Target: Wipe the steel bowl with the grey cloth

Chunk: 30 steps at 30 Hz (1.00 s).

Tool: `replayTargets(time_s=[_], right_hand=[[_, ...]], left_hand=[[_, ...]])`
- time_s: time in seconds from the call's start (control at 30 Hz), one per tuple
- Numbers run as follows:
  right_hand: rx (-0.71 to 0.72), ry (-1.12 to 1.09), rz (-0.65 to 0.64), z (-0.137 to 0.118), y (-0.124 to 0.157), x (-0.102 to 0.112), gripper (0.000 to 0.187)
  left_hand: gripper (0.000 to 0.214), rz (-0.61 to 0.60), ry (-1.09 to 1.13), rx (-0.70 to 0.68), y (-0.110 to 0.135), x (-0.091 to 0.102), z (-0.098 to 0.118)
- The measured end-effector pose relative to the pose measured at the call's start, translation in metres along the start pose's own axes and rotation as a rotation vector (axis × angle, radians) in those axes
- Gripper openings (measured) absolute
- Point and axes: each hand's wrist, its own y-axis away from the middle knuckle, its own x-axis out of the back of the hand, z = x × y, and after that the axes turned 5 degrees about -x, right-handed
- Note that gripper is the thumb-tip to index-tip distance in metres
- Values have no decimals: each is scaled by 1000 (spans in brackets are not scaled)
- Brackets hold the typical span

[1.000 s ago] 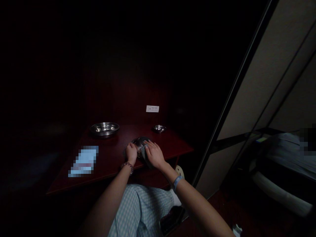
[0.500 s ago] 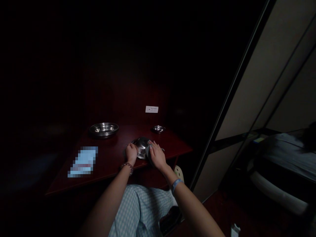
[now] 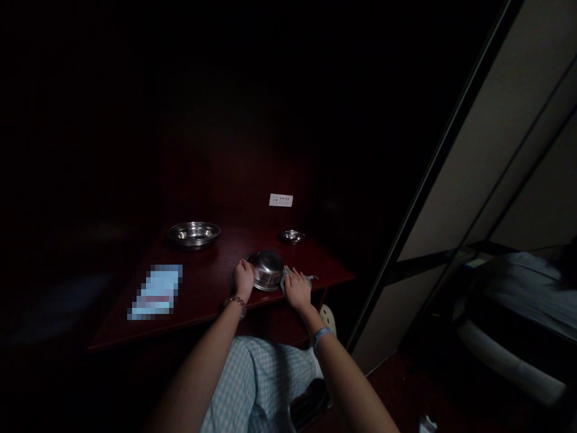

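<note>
Steadying an upturned steel bowl (image 3: 267, 270), the left hand (image 3: 243, 279) sits against the bowl's left rim with its fingers curled in on the edge, a closed hold on the metal. The right hand (image 3: 297, 288) lies on the opposite side, just right of the bowl, fingers stretched out and slightly spread, pressing flat on a grey cloth (image 3: 308, 278) rather than clutching it; a corner of the cloth pokes out beyond the fingertips.

A second ago that right hand and the cloth lay over the top of the bowl and hid most of it. Since then they have slid off to the right, so the bowl's domed underside now shows bare between the two hands. The left hand has stayed at the same rim.

Beyond the left hand, well apart, stands a wide steel dish (image 3: 193, 233); beyond the right hand sits a small steel bowl (image 3: 293, 236), with a white wall socket (image 3: 280, 199) above it. Left of the left hand lies a pale blue packet (image 3: 157, 291) on the dark red table (image 3: 202, 300).
</note>
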Motion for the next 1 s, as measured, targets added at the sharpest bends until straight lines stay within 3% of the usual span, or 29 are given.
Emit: replayTargets(time_s=[0.23,0.4,0.63,1.0], right_hand=[[-6,6,-51,-2,0,3,53],[-36,35,-82,-3,-3,3,55],[-84,103,-219,-7,-11,11,57],[-158,156,-294,-6,-24,17,64]], left_hand=[[34,-5,-36,24,4,6,9],[33,16,-49,11,3,5,7],[34,36,-35,-5,1,4,3],[31,33,-65,-21,1,4,3]])
